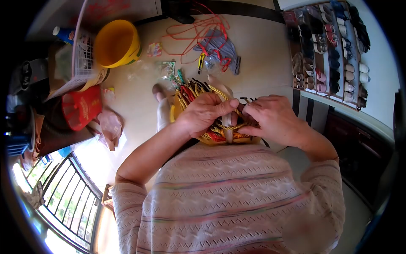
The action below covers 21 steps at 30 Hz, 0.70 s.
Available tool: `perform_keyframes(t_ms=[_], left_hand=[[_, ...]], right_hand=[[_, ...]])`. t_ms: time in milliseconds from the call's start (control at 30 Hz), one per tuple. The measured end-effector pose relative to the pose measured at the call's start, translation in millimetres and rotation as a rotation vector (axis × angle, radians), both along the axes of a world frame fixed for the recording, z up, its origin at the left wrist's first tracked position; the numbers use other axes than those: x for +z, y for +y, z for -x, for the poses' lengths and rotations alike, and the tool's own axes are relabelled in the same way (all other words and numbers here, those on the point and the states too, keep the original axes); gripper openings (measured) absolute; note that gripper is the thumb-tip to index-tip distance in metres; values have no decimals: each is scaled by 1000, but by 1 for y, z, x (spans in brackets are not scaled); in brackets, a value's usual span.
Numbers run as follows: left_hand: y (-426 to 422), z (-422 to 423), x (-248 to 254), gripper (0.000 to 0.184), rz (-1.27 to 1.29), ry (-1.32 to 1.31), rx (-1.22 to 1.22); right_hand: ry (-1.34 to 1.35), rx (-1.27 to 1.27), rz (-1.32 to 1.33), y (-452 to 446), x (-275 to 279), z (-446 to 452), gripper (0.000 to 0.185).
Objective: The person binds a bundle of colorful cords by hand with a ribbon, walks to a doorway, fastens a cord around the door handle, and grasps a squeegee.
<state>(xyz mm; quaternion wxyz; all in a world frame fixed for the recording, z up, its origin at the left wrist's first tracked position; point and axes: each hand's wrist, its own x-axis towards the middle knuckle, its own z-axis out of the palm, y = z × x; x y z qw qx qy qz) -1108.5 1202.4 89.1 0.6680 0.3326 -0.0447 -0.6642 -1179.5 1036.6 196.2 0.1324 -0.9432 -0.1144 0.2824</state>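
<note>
A bundle of twisted cords (189, 94) in gold, red and black lies across my lap, partly hidden by my hands. My left hand (205, 113) is closed, thumb against the fingers, on a gold twisted cord (219, 92) that loops up over the bundle. From the other side my right hand (270, 115) pinches at the same cord, its fingertips close to my left thumb. A pale flat strap (229, 134) runs down between the hands over the bundle. Exactly what lies between the right fingertips is partly hidden.
On the floor ahead lie a tangled red cord (179, 37), a grey cloth (220, 44) and a yellow-and-black cutter (201, 62). A yellow bucket (116, 44), a white basket (84, 55) and a red container (82, 109) stand left. A shoe rack (323, 55) stands right.
</note>
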Motion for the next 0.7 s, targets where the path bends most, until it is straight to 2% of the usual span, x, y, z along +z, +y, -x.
perform_keyframes(t_ms=[100,200,300,400,500,533,633,667,700], left_hand=[[-2,1,-1,34,-3,11,44],[-3,4,0,32,-35,-11,73],[-1,0,11,29,-5,-47,32],[-1,1,18,26,-54,-57,53],[1,-4,21,20,-10,-155,-11],[1,-5,22,21,-23,-177,-28],[2,-5,26,23,-59,-218,-63],[1,-5,29,24,-68,-214,-68],[0,-5,32,25,-78,-211,-72]], right_hand=[[49,-197,-85,-2,-11,10,30],[83,-288,-182,-5,-22,17,27],[116,-488,-432,-6,-33,28,24],[-5,-646,-746,-10,-42,39,21],[275,-1200,-856,-25,-41,44,21],[307,-1296,-874,-35,-52,47,24],[133,-921,-399,-58,-59,46,28],[-167,-745,10,-63,-55,46,27],[-182,-740,-157,-62,-44,41,25]])
